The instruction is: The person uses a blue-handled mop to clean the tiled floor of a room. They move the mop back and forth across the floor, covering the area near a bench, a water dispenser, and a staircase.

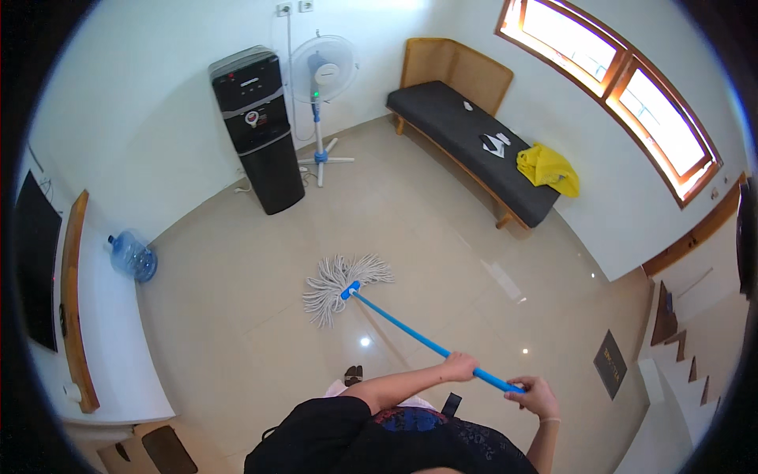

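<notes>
A string mop (328, 296) with pale grey strands and a blue head lies spread on the beige tiled floor (237, 316). Its long blue handle (410, 328) slants up toward me. My left hand (459, 366) is closed around the middle part of the handle, and farther along, my right hand (533, 395) grips it near the top end. One of my feet, in a dark sandal (353, 376), shows below the mop.
A black water dispenser (264, 174), a standing fan (325, 71) and a dark-cushioned bench (442, 118) with a yellow cloth (545, 166) line the back. A blue water jug (134, 257) and wooden shelf (73, 276) are at left; a grey mat (609, 363) and stairs (683, 340) at right.
</notes>
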A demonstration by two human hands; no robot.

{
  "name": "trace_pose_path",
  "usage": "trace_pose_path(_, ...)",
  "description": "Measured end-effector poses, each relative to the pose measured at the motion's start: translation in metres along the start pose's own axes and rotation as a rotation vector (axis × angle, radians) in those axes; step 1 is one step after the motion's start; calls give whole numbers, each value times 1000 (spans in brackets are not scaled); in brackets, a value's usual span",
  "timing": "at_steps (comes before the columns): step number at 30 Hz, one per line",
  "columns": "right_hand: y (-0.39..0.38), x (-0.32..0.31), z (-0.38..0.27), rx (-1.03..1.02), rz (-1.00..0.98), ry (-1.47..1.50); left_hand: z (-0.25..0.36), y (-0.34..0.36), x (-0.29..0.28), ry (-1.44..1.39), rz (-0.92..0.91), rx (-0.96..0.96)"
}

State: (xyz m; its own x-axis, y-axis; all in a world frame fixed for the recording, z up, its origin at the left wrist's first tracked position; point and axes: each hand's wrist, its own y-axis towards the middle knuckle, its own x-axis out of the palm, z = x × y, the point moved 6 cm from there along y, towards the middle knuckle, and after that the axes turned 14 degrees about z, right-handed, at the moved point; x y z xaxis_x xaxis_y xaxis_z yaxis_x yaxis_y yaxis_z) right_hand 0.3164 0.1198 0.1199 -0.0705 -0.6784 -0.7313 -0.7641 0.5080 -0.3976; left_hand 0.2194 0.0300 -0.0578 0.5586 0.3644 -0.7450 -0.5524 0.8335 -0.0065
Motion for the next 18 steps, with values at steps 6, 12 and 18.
trace_pose_path(6,56,62,-109,-232,-74,-120,-86,-28,-115,2,529,-195)
trace_pose_path(12,95,163,-184,-626,7,-181,-151,-78,-169,24,803,-331)
trace_pose_path(18,140,272,-198,-701,-37,-265,-182,-98,-182,95,632,-457)
